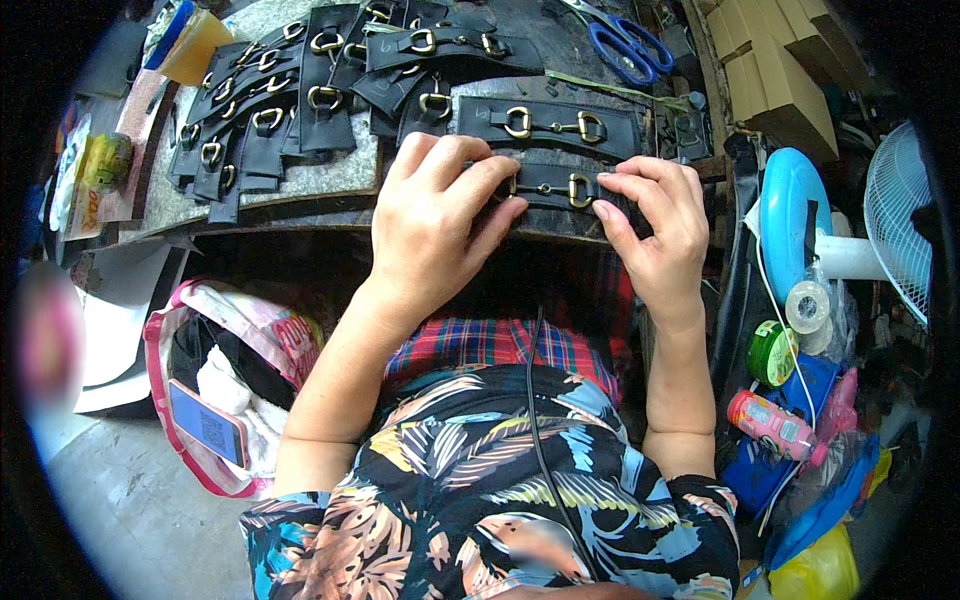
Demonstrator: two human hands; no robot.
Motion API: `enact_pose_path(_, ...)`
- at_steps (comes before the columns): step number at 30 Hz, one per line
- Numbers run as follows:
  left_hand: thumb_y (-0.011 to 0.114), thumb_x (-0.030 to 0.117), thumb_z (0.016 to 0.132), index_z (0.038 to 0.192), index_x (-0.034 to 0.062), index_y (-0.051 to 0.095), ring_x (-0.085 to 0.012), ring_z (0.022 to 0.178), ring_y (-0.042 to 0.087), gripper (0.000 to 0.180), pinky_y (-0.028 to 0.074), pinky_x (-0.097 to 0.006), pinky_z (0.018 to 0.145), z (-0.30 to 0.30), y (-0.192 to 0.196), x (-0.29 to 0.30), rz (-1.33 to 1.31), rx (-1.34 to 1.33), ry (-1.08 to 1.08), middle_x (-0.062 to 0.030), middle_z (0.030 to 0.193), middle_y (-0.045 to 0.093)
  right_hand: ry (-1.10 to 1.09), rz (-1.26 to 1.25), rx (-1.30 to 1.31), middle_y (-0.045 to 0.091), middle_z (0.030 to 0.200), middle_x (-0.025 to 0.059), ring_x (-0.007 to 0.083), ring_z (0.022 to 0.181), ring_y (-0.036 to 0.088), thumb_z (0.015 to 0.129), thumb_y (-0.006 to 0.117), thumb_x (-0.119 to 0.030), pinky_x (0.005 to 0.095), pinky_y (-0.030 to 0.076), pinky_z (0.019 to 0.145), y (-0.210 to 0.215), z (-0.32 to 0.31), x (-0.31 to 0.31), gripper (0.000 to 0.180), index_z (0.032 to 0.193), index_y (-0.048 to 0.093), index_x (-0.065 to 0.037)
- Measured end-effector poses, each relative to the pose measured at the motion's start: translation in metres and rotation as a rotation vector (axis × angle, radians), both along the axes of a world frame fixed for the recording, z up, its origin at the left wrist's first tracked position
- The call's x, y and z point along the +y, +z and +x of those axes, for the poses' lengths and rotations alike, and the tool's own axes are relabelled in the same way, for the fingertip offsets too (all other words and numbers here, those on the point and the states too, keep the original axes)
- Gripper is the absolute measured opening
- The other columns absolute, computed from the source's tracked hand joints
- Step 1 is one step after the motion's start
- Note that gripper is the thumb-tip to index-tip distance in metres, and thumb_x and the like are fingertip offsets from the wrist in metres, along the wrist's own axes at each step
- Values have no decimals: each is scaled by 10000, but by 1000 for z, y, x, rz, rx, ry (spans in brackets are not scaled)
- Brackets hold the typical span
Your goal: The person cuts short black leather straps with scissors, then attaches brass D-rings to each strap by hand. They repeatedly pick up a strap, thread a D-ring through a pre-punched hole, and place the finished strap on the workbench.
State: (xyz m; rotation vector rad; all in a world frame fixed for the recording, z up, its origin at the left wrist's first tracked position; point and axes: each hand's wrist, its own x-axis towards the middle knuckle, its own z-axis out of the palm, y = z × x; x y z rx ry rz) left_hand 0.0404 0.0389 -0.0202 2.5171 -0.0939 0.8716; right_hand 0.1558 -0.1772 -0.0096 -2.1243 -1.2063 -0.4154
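A black leather strap piece [545, 200] with a brass-coloured horsebit buckle lies at the front edge of the worktable. My left hand [430, 210] pinches its left end between thumb and fingers, covering part of the buckle there. At the other end, my right hand [660, 225] grips the leather with thumb below and fingers above. Just beyond lies another black strap piece [555, 127] with the same kind of buckle. Further left, several similar black pieces [325, 100] overlap in a pile, their metal rings facing up.
Blue-handled scissors [630, 50] rest at the table's far right. Cardboard boxes [770, 70] stand beyond them. On the right are a white fan [900, 220], a blue ring-shaped object [790, 210] and a pink bottle [775, 425]. A bag [160, 350] holding a phone [207, 422] sits at lower left.
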Motion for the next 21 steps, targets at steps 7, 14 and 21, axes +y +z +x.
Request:
enact_pose_path(7, 833, 166, 767, 1045, 74, 690, -307, 941, 594, 326, 508, -402, 833, 1, 1, -1, -26, 8, -12, -90, 1027, 637, -1, 15, 15, 672, 1013, 78, 297, 954, 617, 774, 815, -92, 416, 499, 844, 0, 0, 1, 220, 982, 748, -62)
enact_pose_path(14, 834, 165, 763, 1055, 73, 685, -298, 947, 585, 340, 503, -396, 837, 0, -1, -2, -23, 5, -6, -83, 1033, 633, -2, -7, 10, 674, 1025, 81, 297, 964, 619, 784, 821, -117, 420, 499, 851, 1, -1, 0, 245, 1007, 742, -55)
enact_pose_path(21, 837, 152, 755, 1045, 62, 679, -302, 948, 584, 342, 506, -396, 853, 1, 2, -1, -33, 8, -25, -89, 1044, 637, 5, 0, 5, 676, 1040, 90, 306, 973, 620, 797, 821, -152, 420, 495, 863, 2, -3, 1, 272, 1036, 740, -49)
